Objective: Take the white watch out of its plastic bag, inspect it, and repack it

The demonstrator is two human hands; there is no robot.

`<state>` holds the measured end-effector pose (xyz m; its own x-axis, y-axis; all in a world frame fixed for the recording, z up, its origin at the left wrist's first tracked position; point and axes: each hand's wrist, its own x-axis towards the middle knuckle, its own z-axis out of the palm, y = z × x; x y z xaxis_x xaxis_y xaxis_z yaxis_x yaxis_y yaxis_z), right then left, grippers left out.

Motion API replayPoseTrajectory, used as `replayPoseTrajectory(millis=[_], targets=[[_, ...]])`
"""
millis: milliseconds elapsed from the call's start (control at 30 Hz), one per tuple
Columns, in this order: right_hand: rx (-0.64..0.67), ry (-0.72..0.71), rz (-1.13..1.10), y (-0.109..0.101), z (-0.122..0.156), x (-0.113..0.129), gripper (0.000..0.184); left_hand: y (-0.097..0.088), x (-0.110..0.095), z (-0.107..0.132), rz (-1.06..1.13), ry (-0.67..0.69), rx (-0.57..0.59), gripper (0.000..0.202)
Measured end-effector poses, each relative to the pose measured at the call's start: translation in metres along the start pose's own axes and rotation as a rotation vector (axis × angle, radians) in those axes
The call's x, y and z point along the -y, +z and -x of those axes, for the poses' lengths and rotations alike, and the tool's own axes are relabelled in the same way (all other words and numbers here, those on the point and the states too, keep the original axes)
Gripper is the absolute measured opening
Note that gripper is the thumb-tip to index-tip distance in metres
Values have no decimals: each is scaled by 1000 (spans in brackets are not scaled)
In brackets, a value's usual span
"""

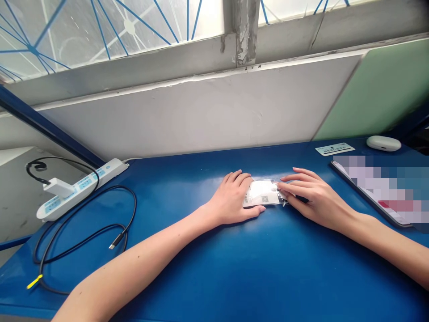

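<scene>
The left hand (232, 197) lies spread over the left end of a white packet (262, 192), right of the frame's center, thumb (253, 211) outstretched. The right hand (317, 197) pinches the packet's other end, upper fingers (304, 172) extended. Forearms (150, 248) slant in from lower left and lower right over the blue surface (241, 273).

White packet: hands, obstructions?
Left hand spread over left end of white packet. Right hand at right end. Packet on blue table. Black cable off left, not obstructing.
</scene>
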<state>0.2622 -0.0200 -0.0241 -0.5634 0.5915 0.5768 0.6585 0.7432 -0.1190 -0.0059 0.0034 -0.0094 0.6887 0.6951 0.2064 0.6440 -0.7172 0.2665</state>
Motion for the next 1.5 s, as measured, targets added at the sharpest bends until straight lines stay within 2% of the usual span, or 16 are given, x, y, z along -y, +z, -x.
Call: replayPoseTrajectory(millis=[267,500,767,1000,1500], targets=[[52,86,-86,-1,-3,2,20,-4,-2,0,16,2,29,61],[92,170,-129,1,1,2,23,-3,-1,1,86,40,-9,53],[143,181,-181,2,0,6,21,-1,1,-1,152,77,-23,52],[158,140,-131,1,0,8,22,1,0,0,127,64,-63,58],[192,185,-154,-4,-3,8,24,0,-2,0,78,29,-54,57]])
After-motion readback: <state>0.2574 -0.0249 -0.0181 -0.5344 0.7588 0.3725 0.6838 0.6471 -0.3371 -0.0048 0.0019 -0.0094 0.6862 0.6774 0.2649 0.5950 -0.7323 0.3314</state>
